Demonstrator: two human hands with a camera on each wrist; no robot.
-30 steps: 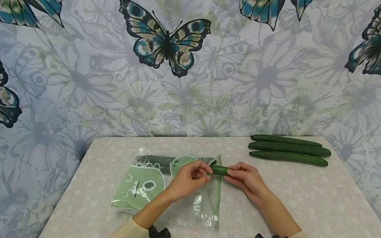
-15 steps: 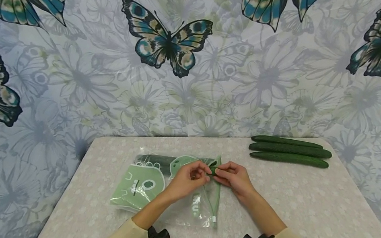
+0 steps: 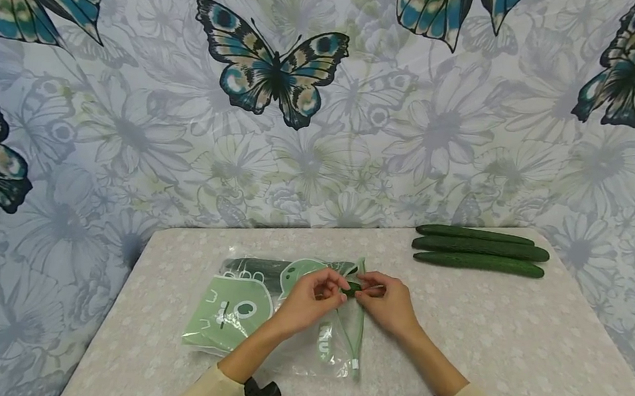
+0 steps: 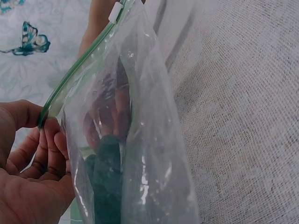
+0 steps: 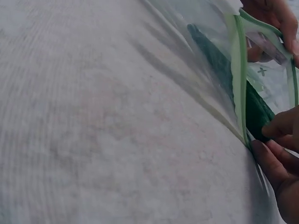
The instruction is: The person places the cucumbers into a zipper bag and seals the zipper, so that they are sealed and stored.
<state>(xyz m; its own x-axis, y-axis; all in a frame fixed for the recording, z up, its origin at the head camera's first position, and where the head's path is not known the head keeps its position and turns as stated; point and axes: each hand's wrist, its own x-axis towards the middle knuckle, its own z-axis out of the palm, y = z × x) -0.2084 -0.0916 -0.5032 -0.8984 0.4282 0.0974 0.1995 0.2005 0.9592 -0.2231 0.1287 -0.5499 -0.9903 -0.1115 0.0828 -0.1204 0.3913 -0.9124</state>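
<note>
A clear zip bag [image 3: 296, 350] with green cartoon print lies on the table, its green-edged mouth facing right. My left hand [image 3: 309, 298] pinches the green zip edge [image 4: 51, 100] between thumb and fingers and keeps the mouth parted. My right hand [image 3: 394, 303] holds the end of a cucumber [image 5: 257, 109] at the opening. Most of that cucumber's length lies inside the bag, seen through the plastic in the right wrist view. Another dark green cucumber shape [image 3: 256, 266] shows inside along the bag's far side. A white slider [image 4: 115, 12] sits on the zip.
Three cucumbers [image 3: 481, 248] lie side by side at the table's back right. The table [image 3: 486, 343] has a pale patterned cover and meets a butterfly-print wall [image 3: 296, 175] at the back. Black wrist cameras [image 3: 262, 394] are worn on both wrists.
My right hand has moved left to the bag's mouth, sliding the cucumber inward until only a short end shows. My left hand has stayed at the zip edge.
</note>
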